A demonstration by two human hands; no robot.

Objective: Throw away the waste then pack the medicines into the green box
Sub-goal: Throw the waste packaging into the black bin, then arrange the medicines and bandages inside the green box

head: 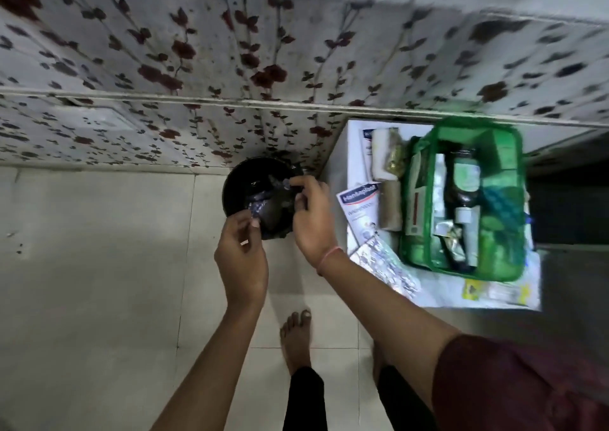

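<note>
A black bin (pixel 240 183) lined with a dark bag stands on the floor against the wall. Both hands are over it. My left hand (pixel 240 252) pinches a small crumpled silvery wrapper (pixel 255 209) at the bin's near rim. My right hand (pixel 309 213) pinches another silvery scrap (pixel 286 184) above the bin's right side. To the right, the green box (pixel 461 196) lies open on a small white table (pixel 428 295), holding a dark bottle (pixel 461 183), cartons and foil strips. A Hansaplast pack (pixel 359 209), a foil blister strip (pixel 385 265) and bandage rolls (pixel 389 206) lie beside it.
A wall with floral paper runs behind the bin and table. Pale floor tiles spread to the left. My bare foot (pixel 296 338) stands just behind the bin. A yellow-printed packet (pixel 494 290) lies at the table's front edge, and dark space lies to the right of the table.
</note>
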